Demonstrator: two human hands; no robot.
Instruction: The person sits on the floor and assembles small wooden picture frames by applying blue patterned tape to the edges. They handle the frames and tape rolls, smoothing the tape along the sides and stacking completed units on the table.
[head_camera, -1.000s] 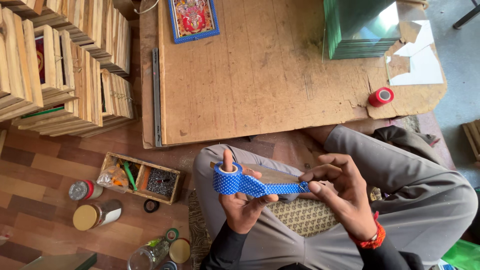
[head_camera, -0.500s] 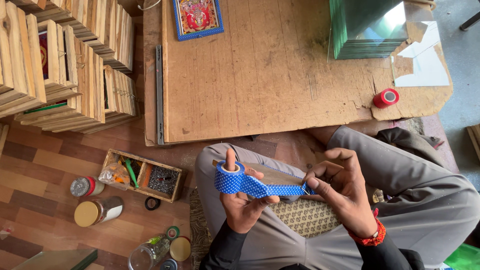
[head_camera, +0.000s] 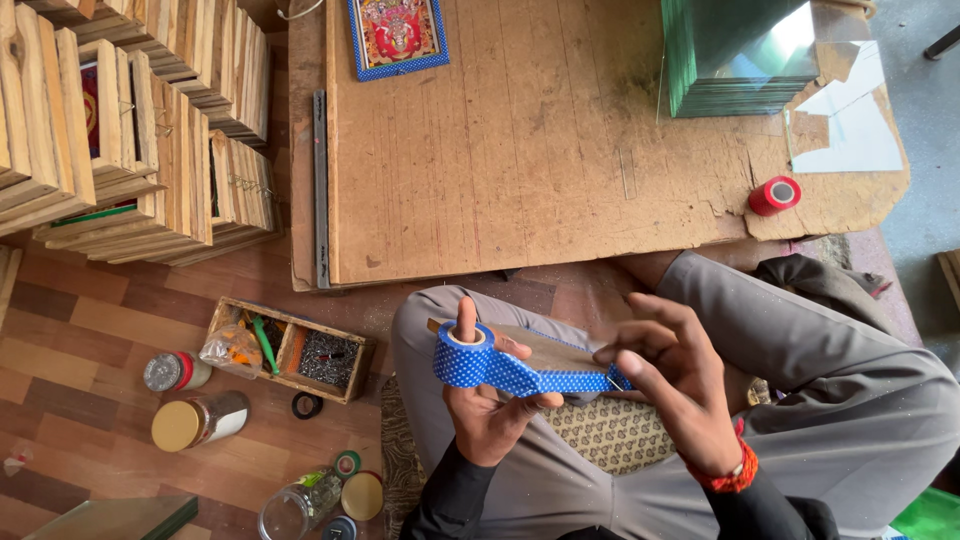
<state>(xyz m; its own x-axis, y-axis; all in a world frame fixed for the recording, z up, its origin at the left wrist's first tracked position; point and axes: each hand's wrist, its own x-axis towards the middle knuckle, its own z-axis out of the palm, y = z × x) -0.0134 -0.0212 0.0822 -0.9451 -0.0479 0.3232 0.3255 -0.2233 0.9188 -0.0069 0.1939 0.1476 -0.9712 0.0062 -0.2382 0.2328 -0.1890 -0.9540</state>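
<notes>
While the person sits cross-legged, the left hand (head_camera: 490, 400) carries a roll of blue dotted tape (head_camera: 463, 362) with its index finger pushed up through the core and the other fingers curled beneath. A strip of the tape runs from the roll across to the right hand (head_camera: 672, 385), whose fingertips pinch the free end against a flat brown board (head_camera: 548, 350) that lies between the two hands, above the lap. The hands are apart, joined only by the stretched strip. Beyond the right hand, on the worn wooden worktable (head_camera: 520, 150), lies a red tape roll (head_camera: 774, 195), with a stack of green-edged glass sheets (head_camera: 735, 50) farther off. Left of the left hand, on the floor, sits a wooden tray of nails (head_camera: 290, 350), with lidded jars (head_camera: 190, 395) just beside it.
</notes>
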